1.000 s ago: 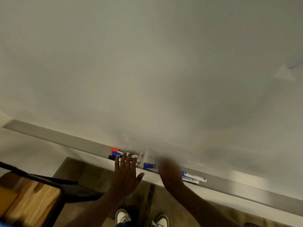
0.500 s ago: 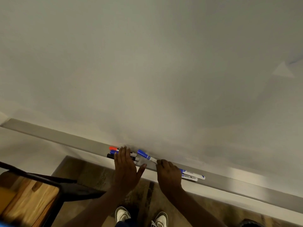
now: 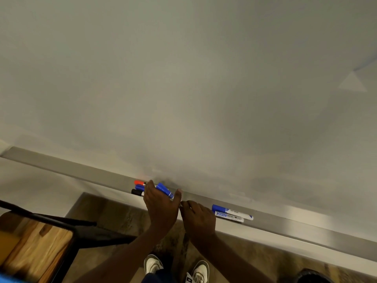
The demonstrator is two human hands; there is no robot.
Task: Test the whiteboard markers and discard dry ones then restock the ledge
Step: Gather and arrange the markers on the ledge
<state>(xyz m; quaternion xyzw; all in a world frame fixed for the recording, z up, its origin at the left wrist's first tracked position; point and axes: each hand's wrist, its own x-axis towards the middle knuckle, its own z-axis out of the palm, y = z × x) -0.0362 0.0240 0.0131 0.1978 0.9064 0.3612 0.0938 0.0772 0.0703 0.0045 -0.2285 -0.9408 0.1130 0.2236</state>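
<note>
Whiteboard [image 3: 183, 78] fills everything above the ledge [image 3: 71, 167]. My left hand [image 3: 159, 207] holds the blue marker [image 3: 165, 190] by its cap, and my right hand [image 3: 199, 218] pinches its barrel (mostly hidden). Two labelled markers [image 3: 232, 214] lie just right, their print upside down and unreadable. Three capped markers [image 3: 138, 187] lie left.

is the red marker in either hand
No, the red marker lies on the ledge beside the left hand; the right hand holds a blue marker.
</note>
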